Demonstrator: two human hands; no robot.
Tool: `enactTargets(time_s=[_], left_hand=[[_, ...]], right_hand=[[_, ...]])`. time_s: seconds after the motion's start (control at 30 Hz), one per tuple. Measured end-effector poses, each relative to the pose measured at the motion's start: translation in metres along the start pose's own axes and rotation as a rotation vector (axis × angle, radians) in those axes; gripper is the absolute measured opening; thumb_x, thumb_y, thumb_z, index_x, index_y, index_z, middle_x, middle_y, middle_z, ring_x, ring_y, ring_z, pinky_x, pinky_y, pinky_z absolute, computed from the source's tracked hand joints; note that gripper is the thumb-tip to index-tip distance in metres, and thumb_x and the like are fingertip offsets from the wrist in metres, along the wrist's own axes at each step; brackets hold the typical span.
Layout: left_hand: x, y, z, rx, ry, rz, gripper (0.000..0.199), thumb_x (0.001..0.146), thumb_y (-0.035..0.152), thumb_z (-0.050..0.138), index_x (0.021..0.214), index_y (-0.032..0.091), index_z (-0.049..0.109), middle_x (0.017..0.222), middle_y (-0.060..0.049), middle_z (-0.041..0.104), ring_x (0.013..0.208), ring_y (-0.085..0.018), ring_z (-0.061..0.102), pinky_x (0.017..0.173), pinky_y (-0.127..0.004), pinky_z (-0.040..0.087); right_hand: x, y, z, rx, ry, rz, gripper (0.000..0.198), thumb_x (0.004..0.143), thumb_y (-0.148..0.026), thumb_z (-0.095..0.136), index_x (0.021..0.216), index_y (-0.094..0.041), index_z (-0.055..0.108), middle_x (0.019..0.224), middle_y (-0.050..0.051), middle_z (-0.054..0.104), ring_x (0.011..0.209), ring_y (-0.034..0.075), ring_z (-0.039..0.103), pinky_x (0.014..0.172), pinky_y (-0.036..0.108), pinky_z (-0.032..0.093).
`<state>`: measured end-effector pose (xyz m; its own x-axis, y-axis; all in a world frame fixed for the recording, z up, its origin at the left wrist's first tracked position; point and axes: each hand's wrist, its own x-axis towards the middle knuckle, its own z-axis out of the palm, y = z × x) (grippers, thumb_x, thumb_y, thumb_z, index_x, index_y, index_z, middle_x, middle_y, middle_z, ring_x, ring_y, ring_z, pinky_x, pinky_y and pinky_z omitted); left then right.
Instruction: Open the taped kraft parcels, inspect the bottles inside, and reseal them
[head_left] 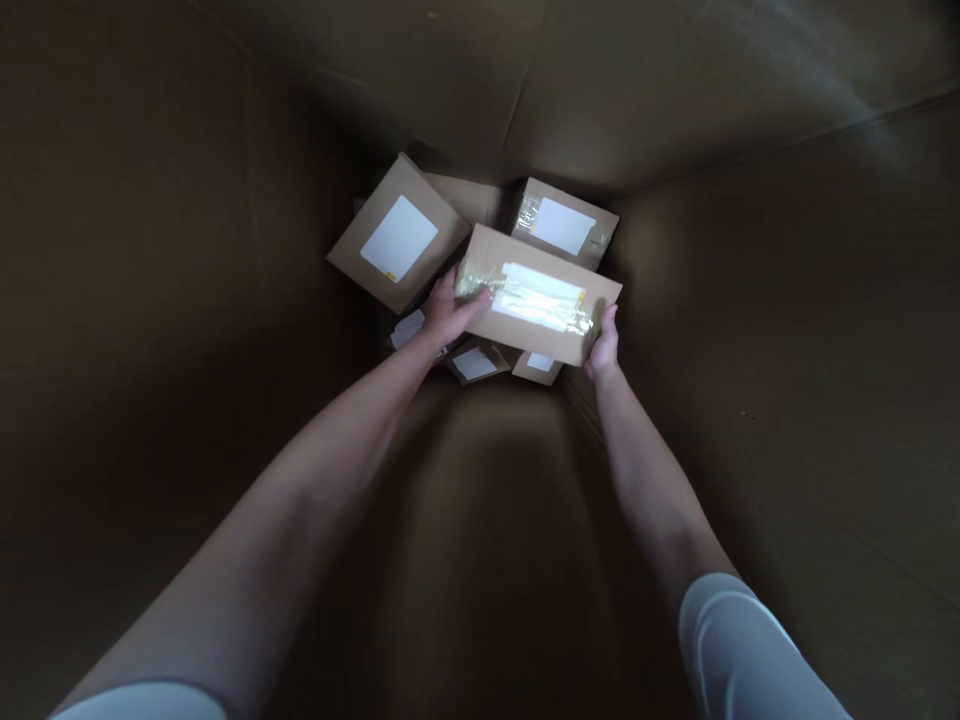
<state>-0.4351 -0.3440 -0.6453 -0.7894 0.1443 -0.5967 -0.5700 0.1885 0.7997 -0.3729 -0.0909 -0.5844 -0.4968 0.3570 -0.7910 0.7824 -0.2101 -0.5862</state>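
Observation:
Between my two hands is a taped cardboard box [487, 320] with a shiny white label on its top. My left hand [450, 310] grips its left end, the thumb lying over the taped top edge. At the right end, my right hand [604, 345] is closed on the side with the thumb up. The box tilts down slightly to the right. Its underside and the fingers beneath are hidden. Just left of it lies another cardboard box [352, 252] with a white label. A third labelled box [604, 235] sits behind it on the right.
Tall brown cardboard walls [787, 330] surround everything, forming a deep, dim container. Several smaller labelled boxes lie at the bottom, among them one box [501, 356] partly under the held one. The near wall [495, 520] rises toward me between my arms.

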Motion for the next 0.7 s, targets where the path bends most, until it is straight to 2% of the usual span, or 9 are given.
enactTargets(time_s=[0.13,0.27,0.37,0.47,0.57,0.63,0.7], left_hand=[[0.026,-0.02,0.008,-0.151,-0.12,-0.038,0.066,0.076,0.041,0.07,0.134,0.021,0.046,0.13,-0.008,0.058,0.124,-0.027,0.051,0.11,-0.045,0.035],[0.024,-0.033,0.004,-0.096,-0.144,-0.101,0.064,0.075,0.041,0.07,0.132,0.019,0.049,0.127,-0.01,0.06,0.122,-0.026,0.054,0.11,-0.045,0.035],[0.019,-0.04,0.0,-0.026,-0.132,-0.167,0.059,0.076,0.038,0.068,0.129,0.016,0.052,0.125,-0.012,0.061,0.121,-0.027,0.054,0.11,-0.046,0.035],[0.018,-0.047,-0.002,-0.014,-0.167,-0.193,0.074,0.066,0.028,0.077,0.133,0.015,0.048,0.126,-0.013,0.06,0.121,-0.029,0.053,0.11,-0.049,0.034],[0.021,-0.058,-0.004,0.058,-0.188,-0.171,0.085,0.056,0.018,0.082,0.133,0.014,0.047,0.129,-0.014,0.057,0.124,-0.03,0.05,0.112,-0.05,0.03],[0.024,-0.065,-0.004,0.114,-0.16,-0.157,0.078,0.056,0.018,0.081,0.128,0.014,0.051,0.128,-0.014,0.058,0.124,-0.031,0.05,0.113,-0.049,0.029],[0.027,-0.07,-0.002,0.153,-0.121,-0.143,0.068,0.059,0.021,0.08,0.122,0.015,0.055,0.126,-0.013,0.06,0.124,-0.031,0.05,0.112,-0.048,0.03]], right_hand=[[0.029,0.025,-0.006,-0.125,0.043,-0.083,0.079,0.073,-0.082,0.04,0.13,-0.028,0.048,0.129,0.007,0.058,0.123,0.027,0.052,0.098,0.053,0.046],[0.039,0.038,-0.009,-0.169,0.119,0.036,0.067,0.073,-0.069,0.056,0.127,-0.031,0.046,0.132,0.006,0.055,0.116,0.025,0.055,0.093,0.051,0.048],[0.037,0.04,-0.014,-0.16,0.089,0.095,0.057,0.072,-0.06,0.062,0.121,-0.034,0.048,0.134,0.002,0.054,0.117,0.024,0.053,0.093,0.051,0.048],[0.03,0.042,-0.026,-0.081,0.01,0.071,0.05,0.07,-0.046,0.06,0.117,-0.032,0.053,0.125,0.0,0.06,0.113,0.022,0.056,0.095,0.049,0.047],[0.024,0.049,-0.037,-0.073,-0.068,0.035,0.052,0.064,-0.032,0.057,0.116,-0.03,0.055,0.119,0.001,0.062,0.111,0.022,0.057,0.095,0.047,0.047],[0.025,0.056,-0.038,-0.1,-0.085,0.012,0.059,0.059,-0.024,0.059,0.118,-0.03,0.054,0.122,0.001,0.061,0.114,0.022,0.055,0.095,0.045,0.047],[0.03,0.062,-0.034,-0.136,-0.032,0.004,0.063,0.057,-0.02,0.062,0.119,-0.027,0.052,0.12,0.003,0.061,0.112,0.021,0.056,0.093,0.043,0.047]])
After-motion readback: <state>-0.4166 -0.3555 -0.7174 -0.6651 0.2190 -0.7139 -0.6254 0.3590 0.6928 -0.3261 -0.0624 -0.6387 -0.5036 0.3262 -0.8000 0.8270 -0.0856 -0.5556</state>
